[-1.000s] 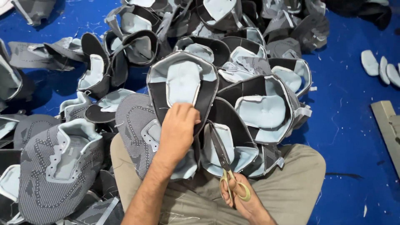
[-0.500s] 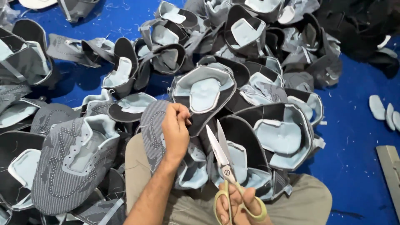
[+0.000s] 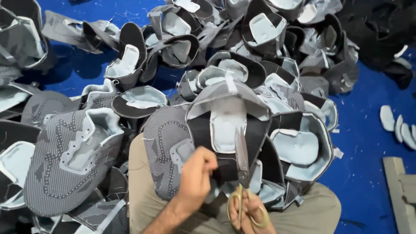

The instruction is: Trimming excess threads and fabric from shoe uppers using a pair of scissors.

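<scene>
My left hand [image 3: 196,177] pinches the lower edge of a black and pale blue shoe upper [image 3: 227,125] that stands up over my lap. My right hand [image 3: 249,212] grips a pair of scissors [image 3: 242,160] by their yellow handles; the blades are closed, point up and lie against the upper's pale blue tongue. A grey patterned shoe upper [image 3: 162,143] rests on my left thigh, just left of my left hand.
Heaps of grey, black and pale blue shoe uppers [image 3: 69,160] surround me on a blue floor [image 3: 368,143]. Pale insole pieces [image 3: 398,125] lie at the right. A grey wooden block [image 3: 401,190] sits at lower right.
I lifted the black upper toward me and it now stands upright. The scissors moved up onto its tongue and their blades closed. My left hand slid down to its lower edge.
</scene>
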